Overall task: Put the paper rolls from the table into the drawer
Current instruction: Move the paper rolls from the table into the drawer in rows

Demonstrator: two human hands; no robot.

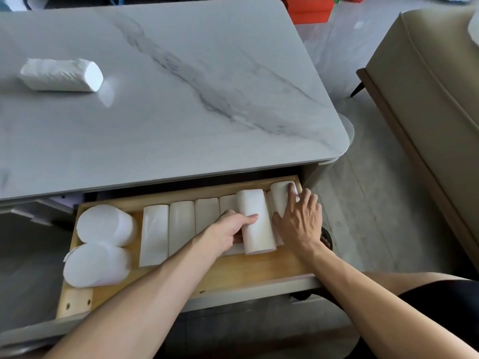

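Note:
One white paper roll (61, 75) lies on its side at the left of the marble table (181, 99). Below the tabletop, the wooden drawer (246, 270) stands pulled out and holds several white rolls lying side by side (181, 226), with two more on end at its left (103, 224). My left hand (230, 231) grips a roll (255, 221) that sits raised above the row. My right hand (298, 218) lies flat with fingers spread, pressing on the rightmost roll (281, 195) by the drawer's right wall.
A beige sofa (427, 99) stands to the right across a strip of pale floor. Red boxes (308, 6) sit on the floor beyond the table's far edge. My knee (414, 286) is at the lower right, close to the drawer front.

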